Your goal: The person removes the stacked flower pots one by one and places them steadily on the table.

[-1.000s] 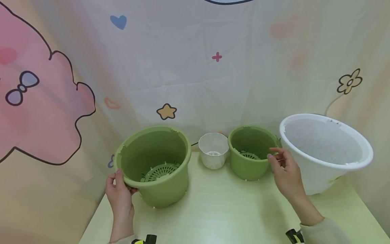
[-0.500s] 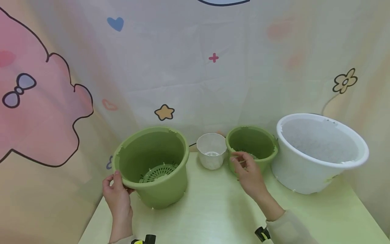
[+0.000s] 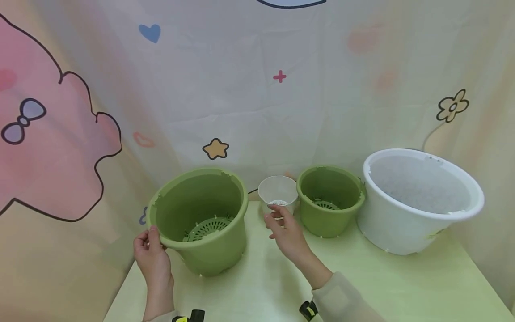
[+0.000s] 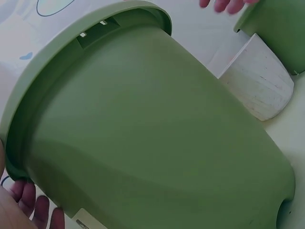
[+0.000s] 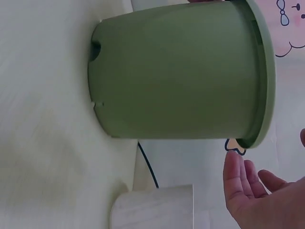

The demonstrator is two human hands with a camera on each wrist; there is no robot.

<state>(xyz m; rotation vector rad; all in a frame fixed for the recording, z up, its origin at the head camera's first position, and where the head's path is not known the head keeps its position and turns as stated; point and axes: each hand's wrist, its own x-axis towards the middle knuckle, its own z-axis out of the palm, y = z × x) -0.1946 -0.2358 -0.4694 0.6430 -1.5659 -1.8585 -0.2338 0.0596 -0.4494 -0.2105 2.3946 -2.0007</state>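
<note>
At the left of the head view stands a large green plastic flowerpot (image 3: 219,252) with a slotted bottom. My left hand (image 3: 154,261) holds its rim at the near left, thumb on top and fingers underneath; in the left wrist view the pot's wall (image 4: 143,119) covers much of the picture. My right hand (image 3: 289,237) hovers in front of a small white pot (image 3: 277,187) and hides part of it. Its fingers are loosely bent with nothing between them. In the right wrist view the right hand (image 5: 255,198) appears close to the large pot's rim, with a gap between.
Right of the small white pot stands a smaller green flowerpot (image 3: 327,222). Beside that is a large white flowerpot (image 3: 392,232) at the table's right. All stand on a pale table (image 3: 257,286) in front of a printed curtain (image 3: 241,67).
My right hand has moved left, from beside the large white flowerpot, past the smaller green one, to before the small white pot. The left hand still grips the large green flowerpot's rim.
</note>
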